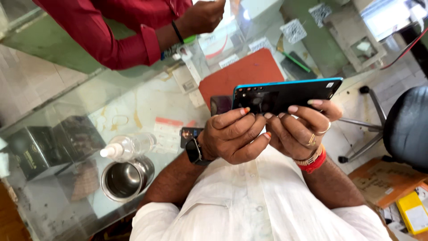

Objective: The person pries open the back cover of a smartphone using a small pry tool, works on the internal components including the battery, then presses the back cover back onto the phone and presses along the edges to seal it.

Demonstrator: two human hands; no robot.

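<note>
Both my hands hold a black phone (285, 95) with a blue edge, tilted up over the glass counter (133, 107). My left hand (234, 136), with a dark watch on its wrist, grips the phone's left end, thumb and fingertips pressed to its lower edge. My right hand (301, 129), with rings and red and gold bracelets, supports the right part from below, fingers curled along the edge. My white shirt fills the bottom of the view.
Another person's red sleeve and hand (198, 18) reach over the counter's far side. A steel cup (127, 179) and a clear bottle (129, 146) stand at left, a red mat (245, 71) lies behind the phone. A dark office chair (408, 129) is at right.
</note>
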